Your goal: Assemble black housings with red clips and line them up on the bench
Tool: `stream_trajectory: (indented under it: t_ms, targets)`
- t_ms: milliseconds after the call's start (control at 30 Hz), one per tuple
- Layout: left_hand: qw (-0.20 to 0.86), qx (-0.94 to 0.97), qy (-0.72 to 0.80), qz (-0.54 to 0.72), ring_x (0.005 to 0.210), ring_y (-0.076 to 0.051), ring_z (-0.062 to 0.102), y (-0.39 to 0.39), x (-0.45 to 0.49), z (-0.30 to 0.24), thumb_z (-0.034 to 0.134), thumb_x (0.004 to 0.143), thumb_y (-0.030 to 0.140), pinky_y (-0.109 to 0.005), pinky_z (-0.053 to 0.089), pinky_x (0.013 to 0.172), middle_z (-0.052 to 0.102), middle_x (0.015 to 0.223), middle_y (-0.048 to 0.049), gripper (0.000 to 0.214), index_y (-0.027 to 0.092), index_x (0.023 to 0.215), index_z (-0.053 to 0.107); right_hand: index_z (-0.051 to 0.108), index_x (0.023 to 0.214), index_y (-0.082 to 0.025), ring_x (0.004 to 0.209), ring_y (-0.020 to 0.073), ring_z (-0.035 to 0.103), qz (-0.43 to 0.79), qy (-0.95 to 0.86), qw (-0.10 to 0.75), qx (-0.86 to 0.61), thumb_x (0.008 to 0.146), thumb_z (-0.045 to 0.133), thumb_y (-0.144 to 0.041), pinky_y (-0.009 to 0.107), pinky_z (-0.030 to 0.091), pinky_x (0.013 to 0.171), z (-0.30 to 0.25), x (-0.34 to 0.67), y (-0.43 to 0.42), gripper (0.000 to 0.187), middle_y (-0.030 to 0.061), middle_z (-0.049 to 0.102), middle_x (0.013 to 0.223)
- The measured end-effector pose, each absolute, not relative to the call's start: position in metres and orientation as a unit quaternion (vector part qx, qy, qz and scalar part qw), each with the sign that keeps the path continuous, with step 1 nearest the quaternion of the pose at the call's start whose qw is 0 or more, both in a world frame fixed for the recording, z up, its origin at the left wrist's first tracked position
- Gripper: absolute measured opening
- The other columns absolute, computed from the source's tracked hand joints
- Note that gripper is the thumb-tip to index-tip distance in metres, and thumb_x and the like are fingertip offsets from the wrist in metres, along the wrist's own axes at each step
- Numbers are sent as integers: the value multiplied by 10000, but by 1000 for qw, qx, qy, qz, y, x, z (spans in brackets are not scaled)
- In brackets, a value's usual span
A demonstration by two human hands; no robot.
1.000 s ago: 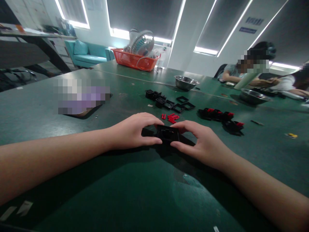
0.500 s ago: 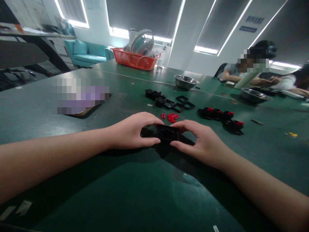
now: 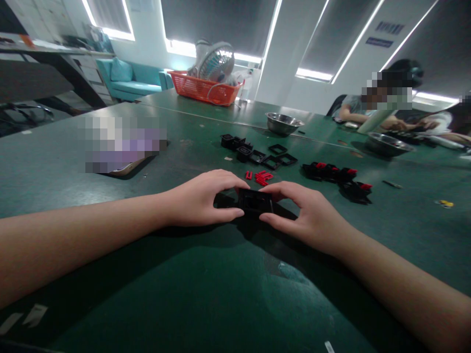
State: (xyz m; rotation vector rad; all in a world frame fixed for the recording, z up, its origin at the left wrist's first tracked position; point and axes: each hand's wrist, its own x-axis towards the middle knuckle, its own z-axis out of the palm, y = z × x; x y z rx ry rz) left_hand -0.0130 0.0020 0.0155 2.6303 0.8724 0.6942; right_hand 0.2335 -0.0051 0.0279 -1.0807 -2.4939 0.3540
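Note:
Between my two hands is a black rectangular plastic part (image 3: 255,200) with a recessed middle. My left hand (image 3: 206,198) grips its left end between thumb and fingers, and my right hand (image 3: 305,211) grips its right end the same way. Just beyond it lie several small red plastic pieces (image 3: 263,177). Farther back sit several black square frames (image 3: 272,162) and black block-shaped parts (image 3: 231,142). To the right is a row of black parts with red inserts (image 3: 327,171).
A metal bowl (image 3: 282,123) stands behind the parts, and a second bowl (image 3: 388,144) is at the right near a person. An orange basket (image 3: 206,88) holds a fan. A pixelated purple item (image 3: 136,149) lies at left on the green table (image 3: 206,294). A small yellow item (image 3: 445,203) is far right.

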Motion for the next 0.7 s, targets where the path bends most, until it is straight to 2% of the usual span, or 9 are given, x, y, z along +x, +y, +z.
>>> stream_trajectory:
  t_ms: [700]
  targets:
    - [148,910,309,235,1145,-231,597,2,-13,15,613,849,324,-370,454,1012,657,1218,-116,405,134,1206,593,648,1069,-190,867,224,670,121,-893,194,-387,807,660,-409,356,528,773,28,233,-6,342,65,713,988]
